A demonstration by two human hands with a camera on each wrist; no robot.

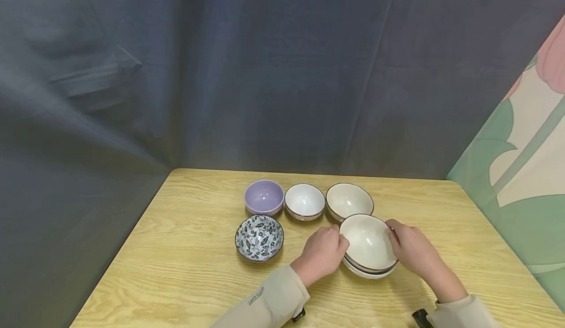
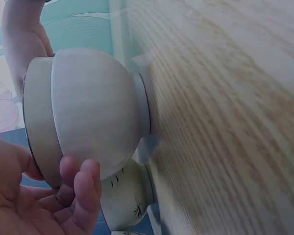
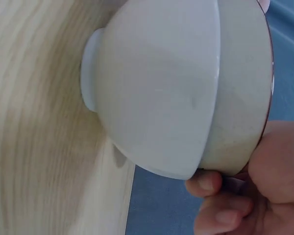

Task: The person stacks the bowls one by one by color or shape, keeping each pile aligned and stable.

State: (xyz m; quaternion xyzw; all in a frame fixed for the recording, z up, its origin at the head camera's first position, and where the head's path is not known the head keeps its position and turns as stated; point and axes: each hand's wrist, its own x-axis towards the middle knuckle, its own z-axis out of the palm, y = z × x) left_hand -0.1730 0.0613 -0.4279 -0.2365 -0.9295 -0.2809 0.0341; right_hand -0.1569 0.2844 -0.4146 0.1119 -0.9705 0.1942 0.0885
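Observation:
A cream bowl with a dark brown rim (image 1: pixel 368 239) sits nested in a plain white bowl (image 2: pixel 95 107), its upper wall standing above the white rim. My left hand (image 1: pixel 324 252) grips the cream bowl's rim on the left, thumb over the edge. On the opposite side my right hand (image 1: pixel 415 249) pinches the same rim. Seen from the right wrist, fingers (image 3: pixel 218 215) curl under the cream bowl's wall near the white bowl's edge. The white bowl's foot (image 2: pixel 143 103) is down at the wooden tabletop in the left wrist view.
Behind the stack stands another cream bowl (image 1: pixel 349 200), beside a small white bowl (image 1: pixel 304 200) and a purple bowl (image 1: pixel 264 198). A leaf-patterned bowl (image 1: pixel 259 238) is left of my left hand. Dark curtain (image 1: pixel 282 73) hangs behind the wooden table (image 1: pixel 185 254).

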